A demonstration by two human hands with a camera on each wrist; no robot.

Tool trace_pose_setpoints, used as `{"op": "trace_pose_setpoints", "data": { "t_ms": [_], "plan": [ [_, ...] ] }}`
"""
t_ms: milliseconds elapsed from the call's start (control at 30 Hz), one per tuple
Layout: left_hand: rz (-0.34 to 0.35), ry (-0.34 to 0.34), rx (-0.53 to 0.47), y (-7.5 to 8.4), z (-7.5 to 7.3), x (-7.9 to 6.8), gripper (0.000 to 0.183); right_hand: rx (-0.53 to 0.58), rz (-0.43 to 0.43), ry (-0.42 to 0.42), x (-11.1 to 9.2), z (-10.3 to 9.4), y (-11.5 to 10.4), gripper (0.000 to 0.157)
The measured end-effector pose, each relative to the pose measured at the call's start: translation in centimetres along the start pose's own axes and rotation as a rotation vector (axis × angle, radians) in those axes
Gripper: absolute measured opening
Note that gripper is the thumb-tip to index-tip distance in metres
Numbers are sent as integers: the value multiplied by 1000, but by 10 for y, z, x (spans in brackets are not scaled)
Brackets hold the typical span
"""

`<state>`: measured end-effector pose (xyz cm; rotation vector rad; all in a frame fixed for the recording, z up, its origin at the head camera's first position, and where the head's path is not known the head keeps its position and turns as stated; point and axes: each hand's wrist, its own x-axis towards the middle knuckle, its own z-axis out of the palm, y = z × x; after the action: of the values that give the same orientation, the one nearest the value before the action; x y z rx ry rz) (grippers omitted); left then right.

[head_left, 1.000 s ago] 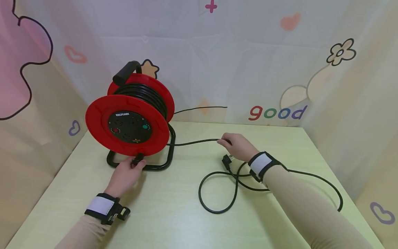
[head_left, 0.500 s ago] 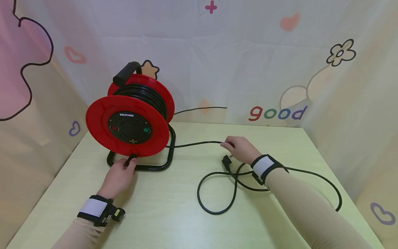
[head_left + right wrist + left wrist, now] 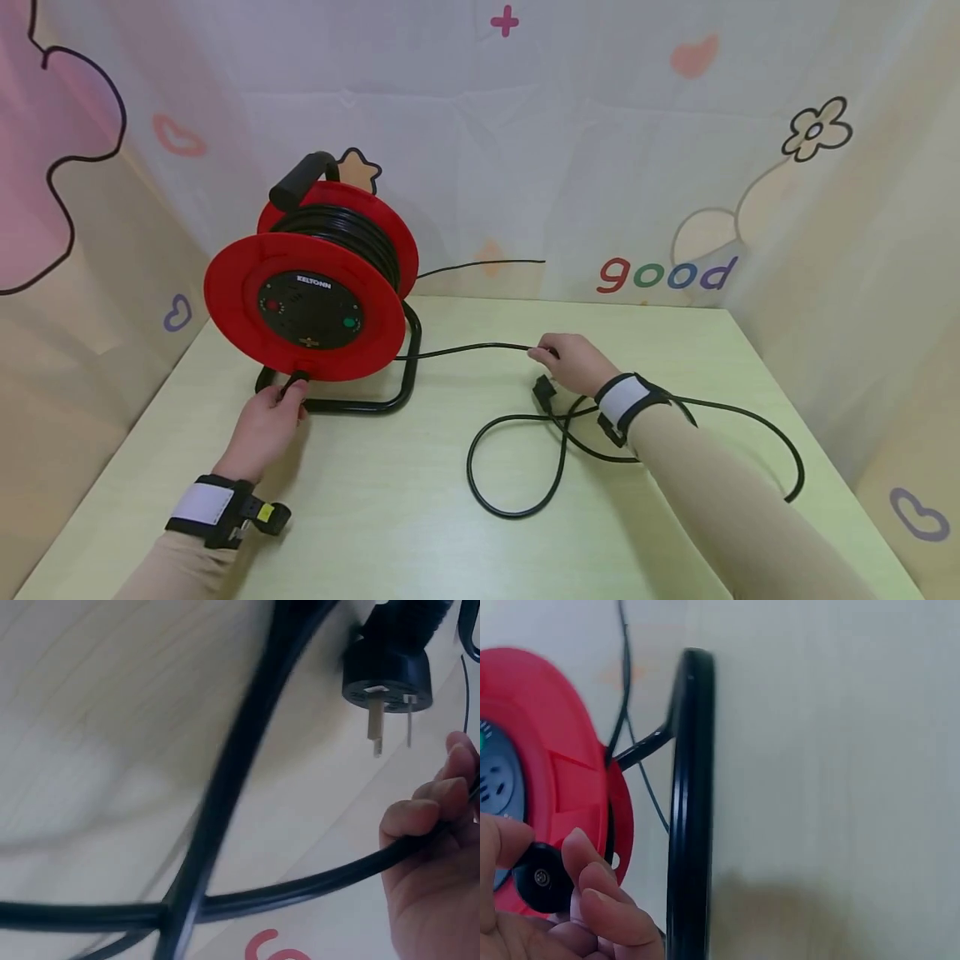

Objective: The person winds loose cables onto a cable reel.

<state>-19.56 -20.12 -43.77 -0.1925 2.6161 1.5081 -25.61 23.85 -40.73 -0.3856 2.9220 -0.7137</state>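
Reel point(image 3: 311, 287): red, wound with black cable point(image 3: 341, 227), standing on its frame point(image 3: 360, 407) toward the left rear of the table point(image 3: 390, 517).
Knob point(image 3: 544, 877): pinched in the left hand point(image 3: 260, 432).
Outgoing length: stretches from reel to right hand point(image 3: 576, 362), fingers curled round it.
Plug point(image 3: 544, 393): near that hand.
Backdrop point(image 3: 465, 158): printed fabric.

right hand point(image 3: 431, 862) grips black cable point(image 3: 315, 883) near pronged plug point(image 3: 387, 679).

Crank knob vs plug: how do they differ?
The crank knob is gripped by the left hand; the plug is untouched. The crank knob is on the reel; the plug ends the cable. The crank knob has a rounded end; the plug bares metal pins. Both are black.
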Motion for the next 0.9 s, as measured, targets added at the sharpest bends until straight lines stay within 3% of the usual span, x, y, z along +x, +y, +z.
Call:
{"op": "trace_pose_setpoints", "data": {
  "t_ms": [233,433,733,900],
  "plan": [
    [-74,-5,-271,-1,-9,0,59,-3,6,10,15,18,3,31],
    [-98,46,-441,1,-14,-4,57,-1,6,7,19,28,-2,28],
    [-138,150,-675,10,-26,-10,48,-3,-30,2,23,38,-19,31],
    [-114,181,-733,14,-35,-9,47,-16,-78,6,29,43,-27,29]
  ]
}}
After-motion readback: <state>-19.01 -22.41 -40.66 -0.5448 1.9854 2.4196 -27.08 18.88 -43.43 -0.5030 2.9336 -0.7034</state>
